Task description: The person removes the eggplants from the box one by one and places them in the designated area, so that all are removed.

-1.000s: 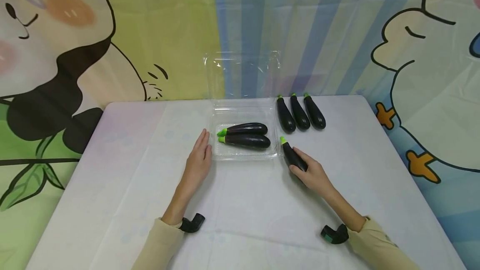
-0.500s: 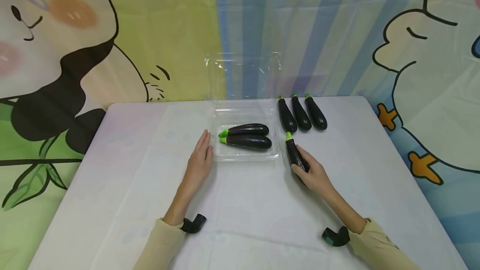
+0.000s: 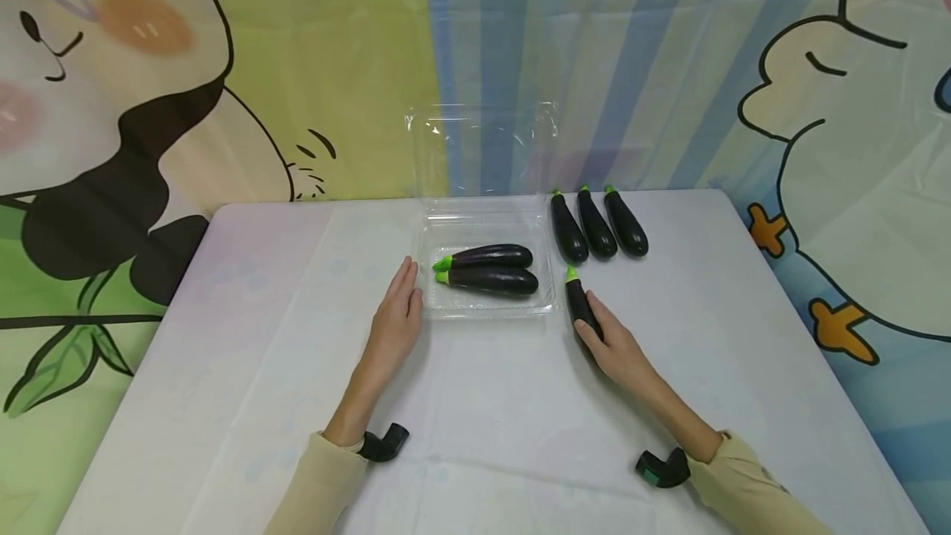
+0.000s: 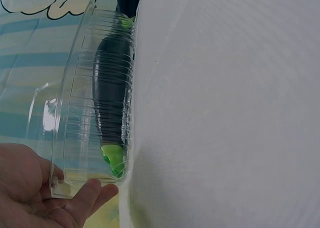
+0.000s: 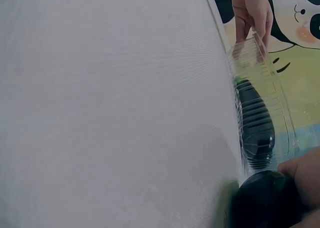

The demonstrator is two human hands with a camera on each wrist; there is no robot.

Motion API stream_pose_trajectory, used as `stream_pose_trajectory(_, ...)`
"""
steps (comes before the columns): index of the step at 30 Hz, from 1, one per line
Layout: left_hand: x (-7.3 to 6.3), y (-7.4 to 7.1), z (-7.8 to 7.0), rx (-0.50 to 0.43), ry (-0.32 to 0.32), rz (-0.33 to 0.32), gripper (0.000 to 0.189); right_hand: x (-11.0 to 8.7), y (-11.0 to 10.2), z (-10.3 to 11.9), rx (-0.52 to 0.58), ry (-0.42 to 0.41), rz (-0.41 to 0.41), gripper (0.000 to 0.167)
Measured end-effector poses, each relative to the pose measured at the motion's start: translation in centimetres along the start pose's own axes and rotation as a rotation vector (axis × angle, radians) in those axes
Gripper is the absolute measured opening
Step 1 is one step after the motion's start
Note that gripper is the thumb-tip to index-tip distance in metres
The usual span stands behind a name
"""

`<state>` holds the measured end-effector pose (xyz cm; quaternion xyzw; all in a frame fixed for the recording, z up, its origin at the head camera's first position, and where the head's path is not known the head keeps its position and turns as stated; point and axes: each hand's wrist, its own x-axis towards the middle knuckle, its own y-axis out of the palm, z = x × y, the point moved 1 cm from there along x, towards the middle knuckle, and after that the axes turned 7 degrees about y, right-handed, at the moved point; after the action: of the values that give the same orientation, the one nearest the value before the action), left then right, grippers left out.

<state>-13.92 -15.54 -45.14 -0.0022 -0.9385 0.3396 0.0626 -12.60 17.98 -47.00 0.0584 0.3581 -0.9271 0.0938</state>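
A clear plastic clamshell box (image 3: 486, 310) stands on the table with its lid raised at the back. Inside it two dark eggplants (image 3: 490, 280) with green stems lie side by side, stems to the left. My left hand (image 3: 395, 316), fingers straight, rests against the box's left side; in the left wrist view its fingers (image 4: 85, 198) touch the box's end wall. To the right of the box, my right hand (image 3: 617, 345) holds another eggplant (image 3: 583, 304) between thumb and fingers, its green stem pointing away from me. The blunt end of that eggplant (image 5: 262, 200) shows large in the right wrist view.
Three more eggplants (image 3: 597, 225) lie in a row at the back right of the box, near the table's far edge. A white cloth covers the table (image 3: 475, 436). Behind it hangs a printed cartoon curtain (image 3: 357, 64).
The eggplant in my right hand has shifted slightly right and turned so its stem points more straight away from me. My left hand has stayed at the box.
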Motion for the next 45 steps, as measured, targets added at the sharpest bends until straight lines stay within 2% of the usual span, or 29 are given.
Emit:
stream_pose_trajectory(15, 0.0, 0.0, 0.1, -0.007, -0.007, 0.001, 0.051, 0.5, 0.1, 0.1, -0.048, -0.026, 0.039, 0.067)
stream_pose_trajectory(27, 0.0, 0.0, 0.1, -0.004, -0.005, 0.007, 0.051, 0.3, 0.0, -0.1, -0.041, -0.018, 0.044, 0.071)
stream_pose_trajectory(45, 0.0, 0.1, 0.2, 0.004, -0.003, -0.002, 0.051, 0.3, -0.9, -0.4, -0.058, 0.037, 0.050, 0.077)
